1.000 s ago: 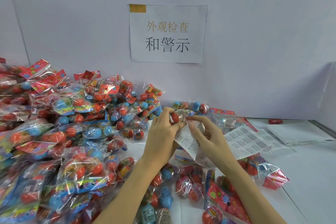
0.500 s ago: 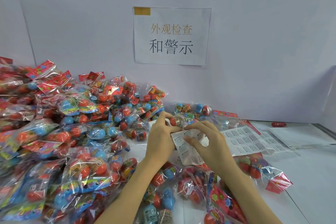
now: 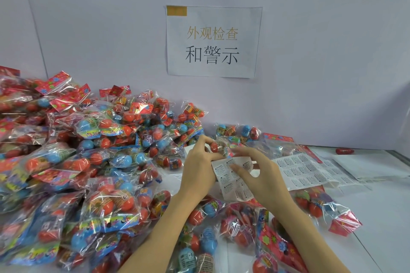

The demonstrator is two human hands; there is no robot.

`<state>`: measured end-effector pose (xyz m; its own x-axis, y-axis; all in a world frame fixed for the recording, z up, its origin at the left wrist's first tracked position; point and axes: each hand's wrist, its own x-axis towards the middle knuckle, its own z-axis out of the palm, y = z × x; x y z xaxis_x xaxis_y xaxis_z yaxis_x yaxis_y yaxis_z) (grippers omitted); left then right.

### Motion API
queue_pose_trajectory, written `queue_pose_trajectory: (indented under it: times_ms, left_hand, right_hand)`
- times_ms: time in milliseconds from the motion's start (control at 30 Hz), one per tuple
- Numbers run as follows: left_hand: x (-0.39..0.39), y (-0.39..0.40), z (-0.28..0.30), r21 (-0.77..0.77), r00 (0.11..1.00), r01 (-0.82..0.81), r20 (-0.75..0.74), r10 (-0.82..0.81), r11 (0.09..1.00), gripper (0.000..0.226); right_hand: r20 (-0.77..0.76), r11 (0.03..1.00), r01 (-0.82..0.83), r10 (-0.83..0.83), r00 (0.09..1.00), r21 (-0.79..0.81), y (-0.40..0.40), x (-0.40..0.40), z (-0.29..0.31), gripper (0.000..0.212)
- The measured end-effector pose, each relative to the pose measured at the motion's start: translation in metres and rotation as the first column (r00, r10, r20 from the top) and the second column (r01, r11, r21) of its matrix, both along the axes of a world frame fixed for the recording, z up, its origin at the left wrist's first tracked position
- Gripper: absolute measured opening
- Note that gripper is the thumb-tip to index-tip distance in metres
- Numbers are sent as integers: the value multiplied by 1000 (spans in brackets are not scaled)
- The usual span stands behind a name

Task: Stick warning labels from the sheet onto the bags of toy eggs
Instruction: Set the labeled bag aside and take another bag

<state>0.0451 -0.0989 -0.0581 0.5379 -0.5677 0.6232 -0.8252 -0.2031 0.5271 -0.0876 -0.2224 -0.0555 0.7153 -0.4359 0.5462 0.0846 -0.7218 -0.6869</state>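
Note:
A white sheet of warning labels (image 3: pixel 233 180) is held up in front of me at table centre. My left hand (image 3: pixel 199 168) pinches its upper left edge. My right hand (image 3: pixel 259 175) lies over the sheet's right part, with a fingertip on a label near the top. Behind the sheet lies a clear bag of toy eggs (image 3: pixel 224 146), red and blue, partly hidden by my fingers. A big heap of such bags (image 3: pixel 88 162) fills the left half of the table. More bags (image 3: pixel 239 226) lie under my forearms.
Other label sheets (image 3: pixel 304 170) lie flat to the right on the white table (image 3: pixel 381 210). A bag with a red header (image 3: pixel 328 210) sits right of my right arm. A loose red egg (image 3: pixel 344 151) lies by the back wall. A paper sign (image 3: pixel 213 41) hangs on the wall.
Both hands have come lower with the label sheet. The right hand's fingers have spread over the sheet, with a fingertip now on a label.

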Motion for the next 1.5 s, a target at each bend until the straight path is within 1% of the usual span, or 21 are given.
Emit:
queue_pose_trajectory:
  times_ms: [67,200,367,433,500,600,700,733,767,833,867,933,1000,1067,1100,1167,1233,1267,1367,1433,1500]
  left_hand:
    - [0,0,0,9,1000,-11,7,10,1000,6]
    - [0,0,0,5,1000,-10,25,10,1000,9]
    - [3,-1,-2,2,1000,-22,-1,22,1000,11]
    - [3,-1,-2,-2,1000,-22,2,22,1000,13]
    - [3,-1,-4,3,999,-29,-22,29,1000,18]
    - [6,-3,-2,-63,970,5,-242,-20,998,40]
    - [9,-2,-1,-92,898,53,-431,-88,994,84]
    - [10,-1,0,-97,894,41,-441,-80,994,96]
    - [12,0,1,-113,917,-10,-396,-36,994,106]
    - [17,2,1,-175,959,-127,-273,76,976,115]
    - [18,4,4,-188,959,-168,-257,117,968,119]
    - [19,7,11,-163,949,-215,-269,166,963,124]
    - [22,13,17,-67,937,-181,-314,152,981,127]
    - [25,17,22,51,913,-20,-406,39,999,120]
    - [25,18,23,94,892,82,-451,-31,992,108]
    - [21,19,27,62,830,209,-539,-144,976,80]
    - [14,17,31,-132,805,175,-552,-219,976,63]
    - [11,17,33,-235,818,125,-525,-234,964,61]
    - [6,18,37,-473,827,93,-453,-332,876,54]
    - [4,18,40,-536,852,77,-403,-335,841,38]
    - [3,18,42,-546,903,33,-342,-259,837,26]
  right_hand:
    - [-10,1000,9,-9,1000,13,0,1,-1,29]
    - [3,998,-13,13,1000,66,2,0,0,44]
    - [14,999,5,-5,1000,40,4,0,1,20]
    - [24,996,-12,10,1000,92,5,1,3,20]
    - [74,969,-57,40,996,242,2,1,5,14]
    - [207,860,-128,27,978,494,-4,-4,12,6]
    - [277,784,-121,-67,958,609,-13,-10,17,10]
    - [306,751,-139,-87,948,645,-16,-11,17,13]
    - [328,717,-162,-99,939,678,-17,-12,18,16]
    - [347,680,-181,-114,931,711,-20,-13,18,19]
    - [350,672,-186,-117,929,717,-20,-12,18,18]
    - [371,637,-228,-98,924,736,-20,-12,19,17]
    - [417,532,-333,-42,908,779,-20,-11,19,20]
    - [451,402,-426,37,892,811,-18,-10,18,22]
    - [441,378,-434,72,894,818,-17,-9,17,22]
    - [351,455,-360,108,930,815,-14,-8,16,25]
    - [244,569,-255,97,965,782,-11,-8,15,25]
    - [206,606,-214,85,975,766,-10,-7,14,24]
    - [126,665,-126,48,991,736,-7,-5,13,18]
    - [107,667,-113,51,993,736,-5,-5,14,15]
    - [89,680,-105,58,994,726,-3,-5,15,14]
